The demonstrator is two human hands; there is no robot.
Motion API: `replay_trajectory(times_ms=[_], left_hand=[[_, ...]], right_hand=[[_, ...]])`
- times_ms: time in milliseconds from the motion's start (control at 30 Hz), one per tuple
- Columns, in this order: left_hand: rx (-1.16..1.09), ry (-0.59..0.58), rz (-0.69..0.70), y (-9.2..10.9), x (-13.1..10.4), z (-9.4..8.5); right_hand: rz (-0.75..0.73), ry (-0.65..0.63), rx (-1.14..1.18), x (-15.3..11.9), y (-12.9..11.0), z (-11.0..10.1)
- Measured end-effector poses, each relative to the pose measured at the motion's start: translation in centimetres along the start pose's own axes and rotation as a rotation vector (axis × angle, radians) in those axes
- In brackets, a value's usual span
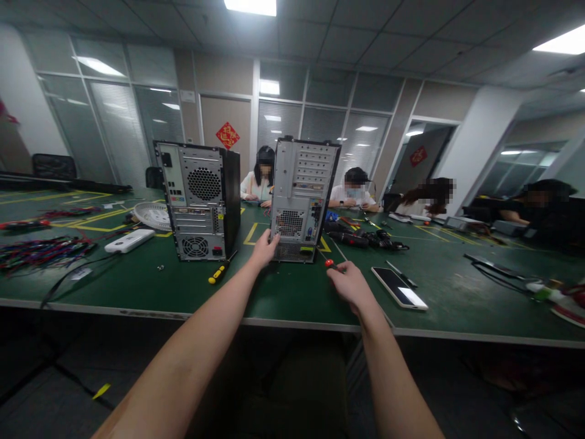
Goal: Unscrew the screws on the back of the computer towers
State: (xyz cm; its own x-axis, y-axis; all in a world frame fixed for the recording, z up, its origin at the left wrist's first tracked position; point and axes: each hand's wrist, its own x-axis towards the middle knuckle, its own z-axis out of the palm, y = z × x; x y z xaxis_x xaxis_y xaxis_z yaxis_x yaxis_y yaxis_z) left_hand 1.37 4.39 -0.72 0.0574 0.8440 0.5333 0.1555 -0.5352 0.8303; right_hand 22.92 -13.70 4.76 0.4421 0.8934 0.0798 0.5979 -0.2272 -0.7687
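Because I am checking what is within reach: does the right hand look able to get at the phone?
Probably yes: the phone lies just to the right of the right hand, with only green tabletop seen between them. The red-ended tool in its grip might need to be put down first.

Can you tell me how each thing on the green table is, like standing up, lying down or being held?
Left computer tower: upright, back panel facing us
Right computer tower: upright, back panel facing us, left hand touching it
Red-ended screwdriver: held in the right hand
Yellow-and-black screwdriver: lying down
Phone: lying face up
White power strip: lying flat
Wires: heaped, tangled
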Motion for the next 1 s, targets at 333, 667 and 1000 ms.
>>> replay_trajectory(times_ms=[333, 667, 1000], left_hand=[[-0.009, -0.006, 0.001, 0.0, 0.0, -0.1], [-0.005, -0.007, 0.010, 0.1, -0.1, 0.1], [0.013, -0.004, -0.010, 0.3, -0.1, 0.0]], right_hand=[[-0.169, 0.027, -0.613, -1.4, -2.0, -0.2], [-0.234, 0.022, -0.738, -1.6, -2.4, 0.2], [-0.186, -0.037, -0.577, 0.1, -2.0, -0.2]])
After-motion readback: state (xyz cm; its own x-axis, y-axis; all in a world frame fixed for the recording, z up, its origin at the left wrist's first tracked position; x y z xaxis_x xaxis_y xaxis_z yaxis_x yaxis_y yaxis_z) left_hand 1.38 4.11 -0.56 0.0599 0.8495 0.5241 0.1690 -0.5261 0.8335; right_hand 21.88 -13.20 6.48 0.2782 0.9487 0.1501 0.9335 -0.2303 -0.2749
